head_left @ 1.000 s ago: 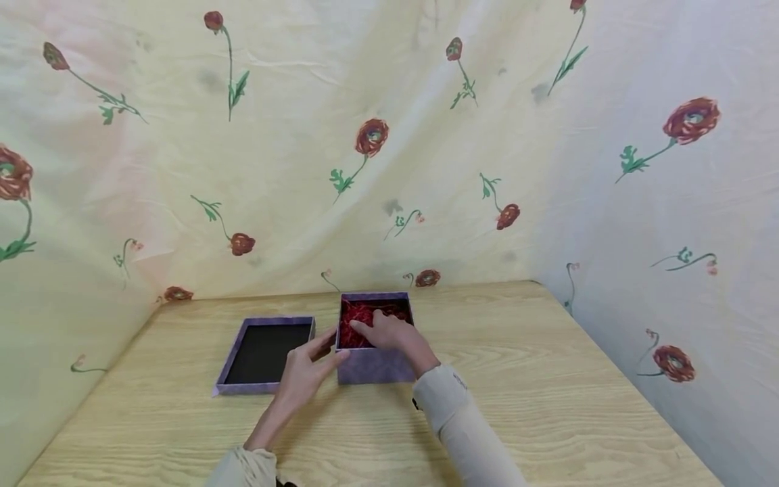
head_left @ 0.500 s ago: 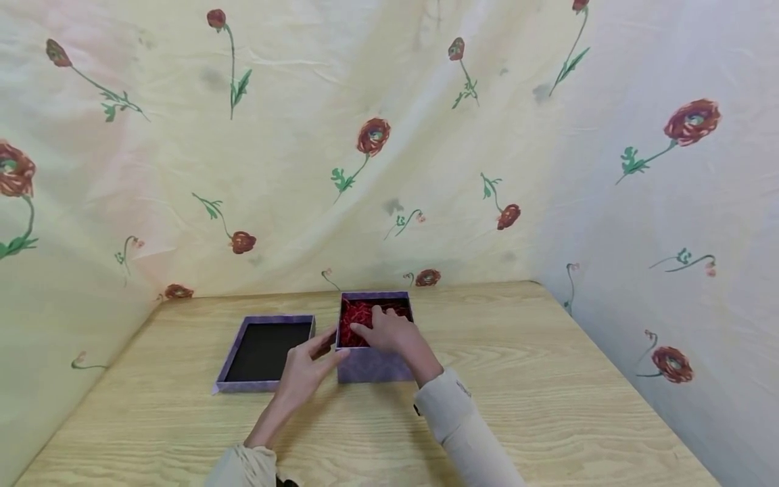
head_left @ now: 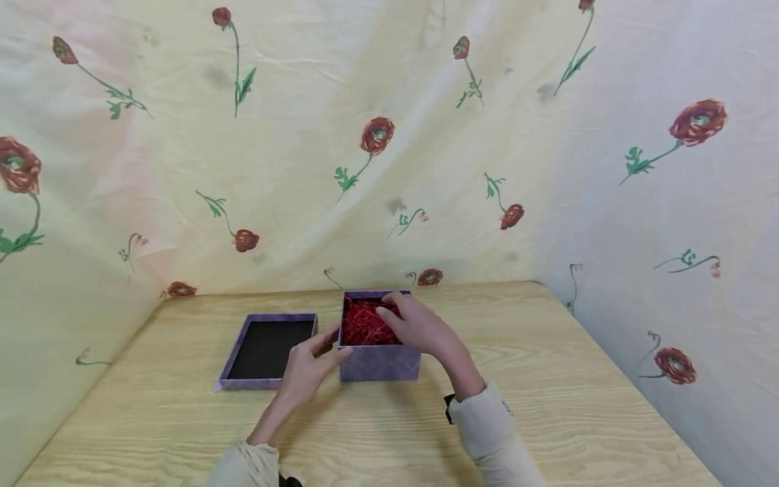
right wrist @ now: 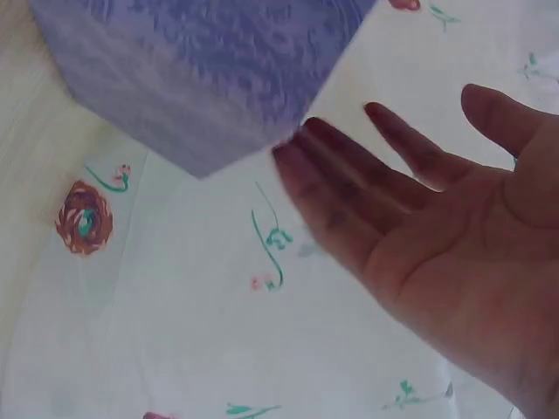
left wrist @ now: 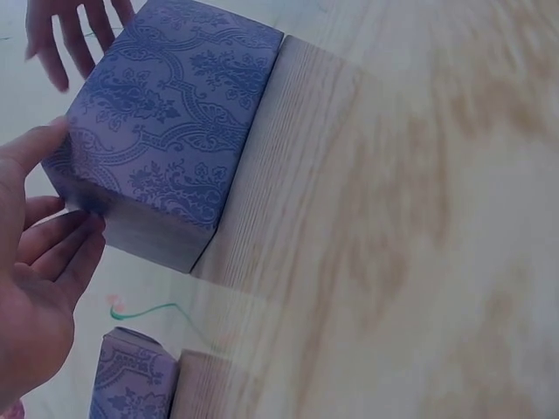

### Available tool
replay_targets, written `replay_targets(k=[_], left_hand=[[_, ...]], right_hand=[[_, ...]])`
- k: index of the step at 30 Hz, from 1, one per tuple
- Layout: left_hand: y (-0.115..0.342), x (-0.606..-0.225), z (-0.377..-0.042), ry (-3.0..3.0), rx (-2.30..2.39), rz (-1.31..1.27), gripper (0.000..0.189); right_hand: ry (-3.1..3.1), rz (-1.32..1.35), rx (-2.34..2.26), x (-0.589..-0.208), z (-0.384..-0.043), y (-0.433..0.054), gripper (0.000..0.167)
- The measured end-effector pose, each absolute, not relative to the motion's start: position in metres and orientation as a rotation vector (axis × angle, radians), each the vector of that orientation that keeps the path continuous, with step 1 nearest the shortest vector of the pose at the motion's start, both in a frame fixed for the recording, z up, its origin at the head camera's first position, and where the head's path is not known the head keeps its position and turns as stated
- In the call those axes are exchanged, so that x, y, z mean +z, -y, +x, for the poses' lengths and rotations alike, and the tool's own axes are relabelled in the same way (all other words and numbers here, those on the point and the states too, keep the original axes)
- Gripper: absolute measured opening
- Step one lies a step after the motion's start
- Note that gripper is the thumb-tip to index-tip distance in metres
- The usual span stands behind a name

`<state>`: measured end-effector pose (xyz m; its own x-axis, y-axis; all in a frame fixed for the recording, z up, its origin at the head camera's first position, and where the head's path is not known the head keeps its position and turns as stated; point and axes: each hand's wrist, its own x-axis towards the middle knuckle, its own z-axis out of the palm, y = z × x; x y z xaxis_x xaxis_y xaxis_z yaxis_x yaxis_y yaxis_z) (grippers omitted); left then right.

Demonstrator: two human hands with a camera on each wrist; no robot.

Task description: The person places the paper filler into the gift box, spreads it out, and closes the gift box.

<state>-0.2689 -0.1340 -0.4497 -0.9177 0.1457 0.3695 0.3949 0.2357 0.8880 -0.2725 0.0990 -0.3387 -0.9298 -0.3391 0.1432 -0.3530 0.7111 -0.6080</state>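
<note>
A purple patterned gift box (head_left: 379, 364) stands without its lid on the table, filled with red shredded paper (head_left: 367, 323). At its front left corner my left hand (head_left: 303, 370) holds it, thumb (left wrist: 37, 145) on the front face and fingers (left wrist: 65, 240) against the left side. My right hand (head_left: 420, 326) hovers over the right rim with nothing in it. In the right wrist view its fingers (right wrist: 336, 205) are extended and spread, tips near the box edge. The box lid (head_left: 268, 348) lies upturned to the left, its black inside showing.
The wood-grain table (head_left: 529, 385) meets a hanging cloth (head_left: 292, 135) printed with red flowers, which encloses the back and both sides. The lid sits just left of the box, behind my left hand.
My right hand has risen out of the shredded paper and shifted right to the box's right rim. The left hand stays on the corner. The view has turned slightly.
</note>
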Motion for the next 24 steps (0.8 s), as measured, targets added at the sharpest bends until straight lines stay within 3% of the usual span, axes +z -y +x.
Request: replay_targets(k=[13,24], left_hand=[[0.172,-0.430,-0.261,2.238,-1.746,-0.425,0.058],[0.220,-0.426,-0.251,2.261,-1.709,-0.327,0.058]], right_hand=[[2.526,0.998,1.144,-0.357,-0.248,-0.073,0.040],[2.682,1.112,1.029,-0.375,-0.238,-0.035,0.043]])
